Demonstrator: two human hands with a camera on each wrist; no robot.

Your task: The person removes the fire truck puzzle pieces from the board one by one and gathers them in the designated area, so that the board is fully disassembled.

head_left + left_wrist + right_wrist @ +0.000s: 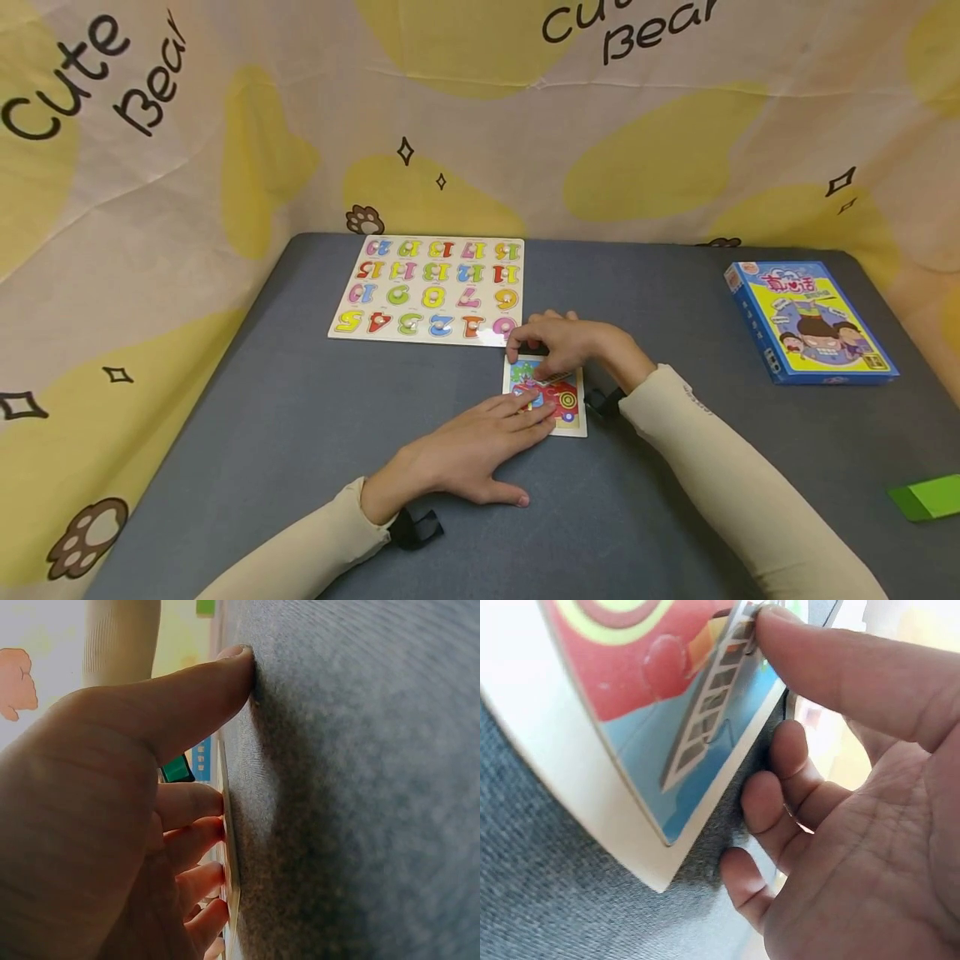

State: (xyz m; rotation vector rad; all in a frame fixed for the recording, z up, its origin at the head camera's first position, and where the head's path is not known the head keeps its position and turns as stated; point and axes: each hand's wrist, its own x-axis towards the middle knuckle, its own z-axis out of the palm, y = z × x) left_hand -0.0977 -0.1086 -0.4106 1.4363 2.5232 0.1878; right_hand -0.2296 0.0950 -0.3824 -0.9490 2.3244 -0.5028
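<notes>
A small jigsaw puzzle [568, 417] with a red vehicle, a ladder and a pale border lies on the grey table. Across its near left part rest the straight fingers of my left hand [472, 446]; that thumb [225, 671] points away from the puzzle and touches the tabletop. My right hand [566, 342] arches over the far edge. Its thumb [802, 652] presses on the picture by the ladder, while the index finger reaches the far left corner. The remaining right fingers [763, 801] are curled just outside the border.
Directly behind the puzzle lies a board of colourful numbers [415, 283], partly covered by the right hand. A blue and yellow box [817, 325] stands at the far right. Nearer, at the right edge, is a green block [926, 498]. A patterned cloth [480, 117] hangs behind the table.
</notes>
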